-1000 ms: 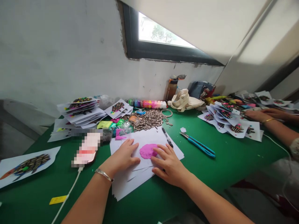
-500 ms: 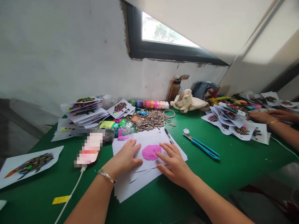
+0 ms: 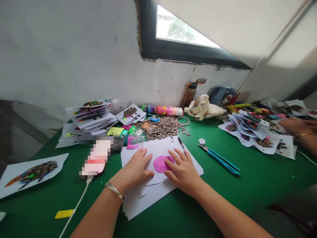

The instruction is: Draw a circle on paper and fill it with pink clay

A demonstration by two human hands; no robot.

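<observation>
A flat, roundish patch of pink modelling clay lies on a stack of white paper in front of me. My right hand is open, its fingers spread over the right side of the clay and hiding part of it. On the paper left of the clay rests my left hand, open with fingers apart and holding nothing; its thumb points toward the clay. A pen lies on the sheets just beyond my right fingers. Behind the paper is a heap of striped sunflower seeds, with small packets of coloured clay beside it.
A blue utility knife lies to the right. Stacks of seed pictures stand left and right. A phone with a white cable lies left. Behind are a bottle and a cloth bag. A co-worker's hands are far right.
My right hand has moved slightly left over the clay, covering more of it. My left hand stays beside it. The whole view has shifted a little, and the co-worker's hands moved right.
</observation>
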